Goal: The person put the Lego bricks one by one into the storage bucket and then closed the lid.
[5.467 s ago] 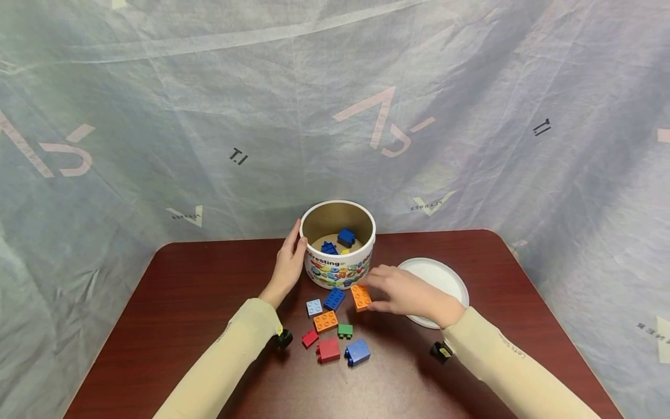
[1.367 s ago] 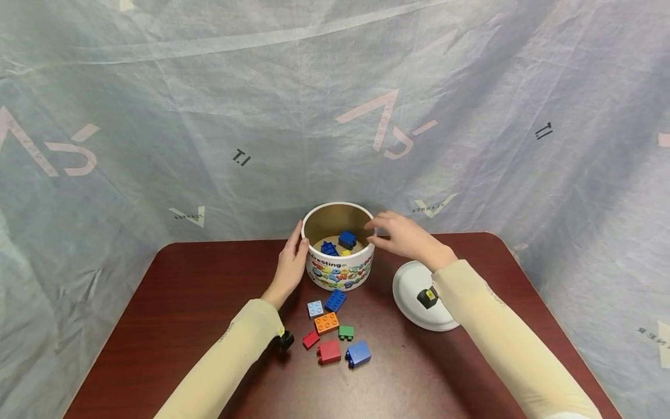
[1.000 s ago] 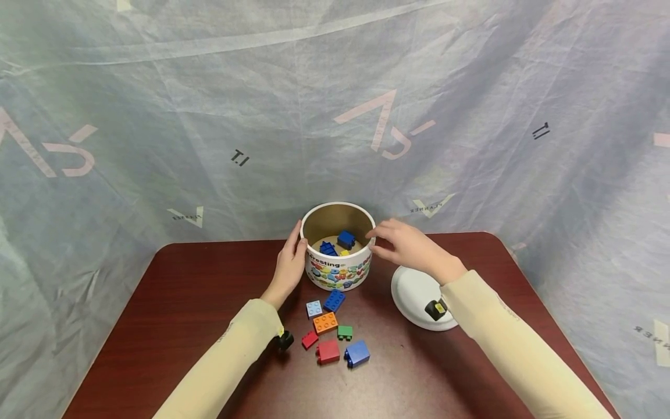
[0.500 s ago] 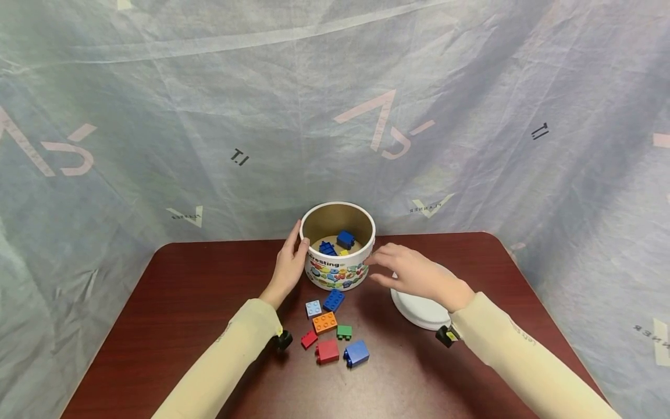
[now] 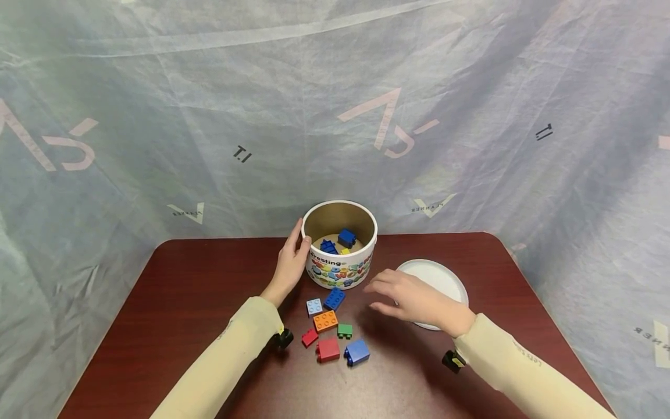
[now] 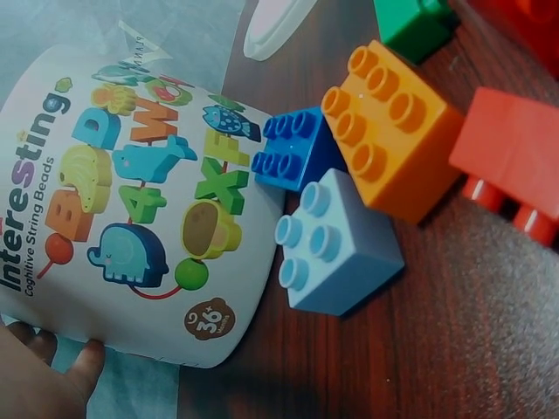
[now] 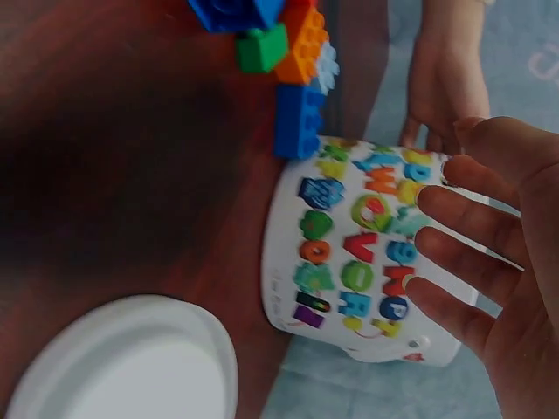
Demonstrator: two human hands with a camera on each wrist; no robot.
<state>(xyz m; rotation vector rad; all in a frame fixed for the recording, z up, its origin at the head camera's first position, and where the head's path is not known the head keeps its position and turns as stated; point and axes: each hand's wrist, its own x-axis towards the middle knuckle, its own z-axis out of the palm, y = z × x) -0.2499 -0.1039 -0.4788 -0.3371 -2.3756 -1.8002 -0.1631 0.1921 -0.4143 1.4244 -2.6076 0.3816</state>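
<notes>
My left hand (image 5: 288,266) rests against the left outer side of a white bucket (image 5: 340,272), its thumb and fingers near the rim. In the left wrist view, its fingertips touch the printed wall. Some blue bricks (image 5: 346,237) and a yellow piece (image 5: 345,251) lie inside; the front wall hides part of the bottom. My right hand (image 5: 410,295) is empty, fingers apart and loosely bent, above the table right of the bricks. Before the bucket lie a blue brick (image 5: 334,298), a light-blue brick (image 5: 314,306), an orange brick (image 5: 325,320) and a green brick (image 5: 345,330).
Nearer the front are a small red brick (image 5: 309,337), a larger red brick (image 5: 328,350) and another blue brick (image 5: 357,352). A round white lid (image 5: 445,280) lies on the dark red table (image 5: 209,279), partly behind my right hand. A grey curtain (image 5: 293,116) hangs behind.
Earlier my right hand held a second orange brick at the table; that brick is now out of sight. The hand then reached the bucket's rim and came back down empty. My left hand stayed put.
</notes>
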